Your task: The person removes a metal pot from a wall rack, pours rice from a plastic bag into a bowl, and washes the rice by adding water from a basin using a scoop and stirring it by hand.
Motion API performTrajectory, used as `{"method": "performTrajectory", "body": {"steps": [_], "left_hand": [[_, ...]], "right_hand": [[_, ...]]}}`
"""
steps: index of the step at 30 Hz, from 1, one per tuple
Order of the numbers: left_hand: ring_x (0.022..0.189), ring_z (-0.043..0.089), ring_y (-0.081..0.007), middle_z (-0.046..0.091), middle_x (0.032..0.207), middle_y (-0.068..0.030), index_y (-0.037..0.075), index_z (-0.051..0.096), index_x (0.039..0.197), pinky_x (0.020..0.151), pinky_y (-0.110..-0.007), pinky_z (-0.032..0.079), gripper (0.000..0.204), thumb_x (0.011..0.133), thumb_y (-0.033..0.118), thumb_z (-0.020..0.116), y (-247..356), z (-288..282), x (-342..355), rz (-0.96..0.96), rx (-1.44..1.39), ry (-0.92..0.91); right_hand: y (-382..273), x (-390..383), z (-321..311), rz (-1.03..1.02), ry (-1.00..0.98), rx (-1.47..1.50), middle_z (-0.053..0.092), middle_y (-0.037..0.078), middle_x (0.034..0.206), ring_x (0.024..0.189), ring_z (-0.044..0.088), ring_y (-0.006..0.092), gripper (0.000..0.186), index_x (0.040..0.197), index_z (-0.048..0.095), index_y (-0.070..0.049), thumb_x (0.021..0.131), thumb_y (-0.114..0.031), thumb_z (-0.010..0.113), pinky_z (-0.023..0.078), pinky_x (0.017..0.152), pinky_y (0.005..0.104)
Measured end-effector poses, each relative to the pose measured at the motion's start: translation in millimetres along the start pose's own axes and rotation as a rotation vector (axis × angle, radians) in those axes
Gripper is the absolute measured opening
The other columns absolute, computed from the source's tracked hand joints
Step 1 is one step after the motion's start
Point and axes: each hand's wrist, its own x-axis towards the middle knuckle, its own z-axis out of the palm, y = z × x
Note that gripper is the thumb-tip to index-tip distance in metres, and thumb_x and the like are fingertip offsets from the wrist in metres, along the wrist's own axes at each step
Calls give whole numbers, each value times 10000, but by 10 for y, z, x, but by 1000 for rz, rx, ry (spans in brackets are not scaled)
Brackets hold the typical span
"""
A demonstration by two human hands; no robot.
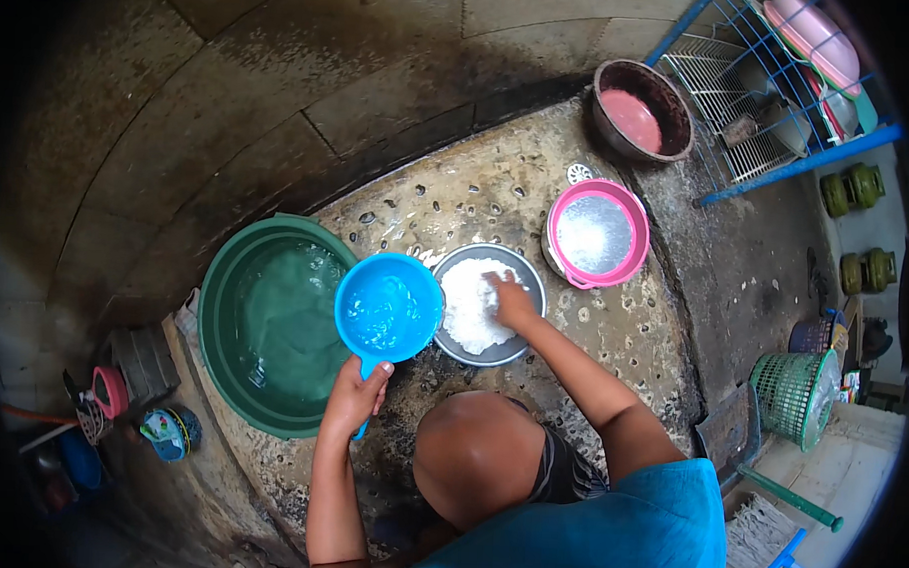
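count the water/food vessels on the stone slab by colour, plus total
Green: 1, the big basin of water
Blue: 1, the dipper in the left hand
Grey: 1, the pan of white grains under the right hand
Pink: 1, the rimmed bowl
Dark brown: 1, the pot
Total: 5

— Our left hand wraps the blue dipper handle, so we can't see most of that handle under the fingers.

— And our right hand covers part of the white grains in the grey pan (fingertips buried, we think); the pan's near-left rim hides beneath the dipper.
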Motion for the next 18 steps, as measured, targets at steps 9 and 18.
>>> {"method": "performTrajectory", "body": {"steps": [9, 18], "left_hand": [[505, 495, -121, 531, 629, -42, 1, 488, 1003, 458, -284, 393, 240, 863, 174, 578, -265, 217, 412, 127, 276, -2], [828, 564, -452, 598, 862, -276, -37, 475, 991, 690, -489, 438, 300, 827, 187, 590, -265, 281, 571, 342, 685, 169]], "right_hand": [[-25, 487, 826, -224, -42, -238, 295, 159, 1383, 1200, 408, 382, 582, 1313, 401, -235, 772, -285, 613, 356, 982, 467], [-7, 327, 580, -311, 307, 153, 469, 179, 1261, 1137, 474, 347, 582, 1229, 482, -180, 725, -436, 617, 373, 928, 518]]}}
